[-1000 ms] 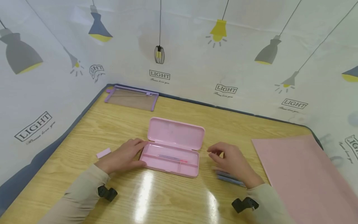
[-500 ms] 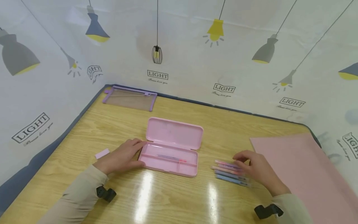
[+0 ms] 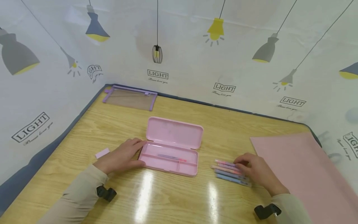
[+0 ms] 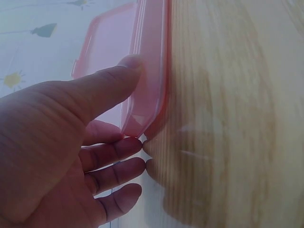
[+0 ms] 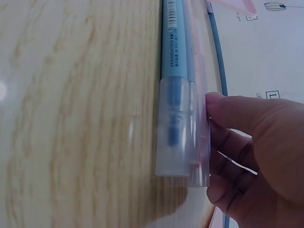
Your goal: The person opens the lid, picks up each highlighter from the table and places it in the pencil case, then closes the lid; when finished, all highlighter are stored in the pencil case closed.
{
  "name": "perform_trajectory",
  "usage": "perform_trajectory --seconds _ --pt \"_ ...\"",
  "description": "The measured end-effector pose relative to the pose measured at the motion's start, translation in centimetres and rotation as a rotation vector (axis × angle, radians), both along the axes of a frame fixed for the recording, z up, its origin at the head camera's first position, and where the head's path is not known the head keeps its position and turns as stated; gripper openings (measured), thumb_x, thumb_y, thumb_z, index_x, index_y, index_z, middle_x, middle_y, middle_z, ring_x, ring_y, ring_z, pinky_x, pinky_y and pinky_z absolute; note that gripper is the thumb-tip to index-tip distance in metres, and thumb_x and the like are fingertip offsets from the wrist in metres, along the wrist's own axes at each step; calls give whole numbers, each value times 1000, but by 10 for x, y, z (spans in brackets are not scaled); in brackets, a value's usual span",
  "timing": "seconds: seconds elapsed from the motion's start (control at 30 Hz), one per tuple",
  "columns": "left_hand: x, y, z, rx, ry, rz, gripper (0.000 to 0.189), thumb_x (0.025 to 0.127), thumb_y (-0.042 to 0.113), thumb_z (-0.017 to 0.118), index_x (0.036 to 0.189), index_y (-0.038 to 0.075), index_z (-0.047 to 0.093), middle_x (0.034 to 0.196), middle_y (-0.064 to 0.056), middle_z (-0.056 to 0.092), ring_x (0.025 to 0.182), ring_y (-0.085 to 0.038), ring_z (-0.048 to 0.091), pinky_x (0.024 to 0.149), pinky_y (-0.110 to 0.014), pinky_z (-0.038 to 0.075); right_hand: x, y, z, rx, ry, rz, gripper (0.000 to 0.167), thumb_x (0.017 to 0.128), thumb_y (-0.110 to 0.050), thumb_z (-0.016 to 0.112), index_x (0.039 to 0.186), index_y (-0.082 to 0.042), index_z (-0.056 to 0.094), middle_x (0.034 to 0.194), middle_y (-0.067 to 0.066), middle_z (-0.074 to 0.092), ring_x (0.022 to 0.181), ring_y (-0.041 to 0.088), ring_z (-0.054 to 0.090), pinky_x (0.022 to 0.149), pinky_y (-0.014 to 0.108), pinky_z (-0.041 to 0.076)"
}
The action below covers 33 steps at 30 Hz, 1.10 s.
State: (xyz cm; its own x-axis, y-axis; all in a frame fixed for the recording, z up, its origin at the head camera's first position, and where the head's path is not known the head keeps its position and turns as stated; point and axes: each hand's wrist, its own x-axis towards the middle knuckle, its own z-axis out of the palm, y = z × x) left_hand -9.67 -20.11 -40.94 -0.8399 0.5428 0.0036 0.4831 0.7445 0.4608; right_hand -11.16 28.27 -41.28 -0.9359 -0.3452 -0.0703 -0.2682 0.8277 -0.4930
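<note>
While the left hand (image 3: 123, 158) holds the pencil case (image 3: 174, 133) by its left end, the right hand (image 3: 258, 171) touches the pens (image 3: 227, 174) right of the pencil case, whether gripping any I cannot tell; pinching just one should leave its neighbours undisturbed.

I've got left hand (image 3: 123, 157) gripping the open case (image 3: 174, 133) onscreen, pen (image 3: 167, 157) inside, right hand (image 3: 257, 171) touching loose pens (image 3: 227, 173)
</note>
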Motion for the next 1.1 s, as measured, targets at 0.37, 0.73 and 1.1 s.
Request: perform_trajectory --seconds 0.37,0.73,1.1 --pt "0 0 -1 -9 -1 1 72 90 35 71 145 -3 43 136 -21 52 121 -36 52 101 -52 45 -1 0 0 21 27 11 8 92 -17 69 97 -20 74 98 -4 70 89 12 65 74 29 54" --pt "0 0 0 -2 8 4 71 90 32 72 144 -4 44 135 -21 53 120 -37 52 100 -52 46 0 -12 20 -8 137 67 9 91 -16 71 99 -18 74 94 -6 69 76 2 57 61 23 48" --pt "-1 -1 -1 5 -5 -3 73 90 36 71 145 -3 42 134 -21 53 121 -37 52 101 -52 45 -5 -55 38 -73 222 151 8 91 -16 71 97 -20 74 91 -11 66 76 1 55 62 22 47"
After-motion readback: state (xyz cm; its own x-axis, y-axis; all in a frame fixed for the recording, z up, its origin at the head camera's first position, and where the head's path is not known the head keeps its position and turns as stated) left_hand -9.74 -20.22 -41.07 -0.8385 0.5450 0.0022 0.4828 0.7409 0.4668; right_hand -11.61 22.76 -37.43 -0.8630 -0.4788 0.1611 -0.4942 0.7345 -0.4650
